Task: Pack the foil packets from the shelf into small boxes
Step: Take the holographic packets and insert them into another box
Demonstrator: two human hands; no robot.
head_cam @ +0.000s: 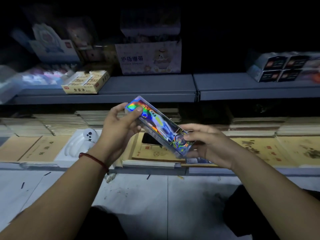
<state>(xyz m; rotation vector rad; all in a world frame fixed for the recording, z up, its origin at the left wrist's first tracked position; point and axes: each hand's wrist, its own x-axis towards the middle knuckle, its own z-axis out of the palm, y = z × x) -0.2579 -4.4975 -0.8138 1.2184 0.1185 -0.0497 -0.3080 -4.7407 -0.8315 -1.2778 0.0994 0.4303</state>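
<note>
A long, shiny holographic stack of foil packets [158, 124] is held tilted in the air in front of the lower shelf. My left hand [119, 129] grips its upper left end, thumb on the top face. My right hand [207, 144] pinches its lower right end, thumb on top and fingers beneath. A blue packet or box [195, 160] lies partly hidden under my right hand on the lower shelf.
The lower shelf [155, 168] holds brown notebooks and a white tray with a small white figure [89, 135]. The upper shelf [149, 89] carries a yellow open box [88, 82], a printed carton [149, 57] and dark small boxes [280, 68] at right. Below is a pale floor.
</note>
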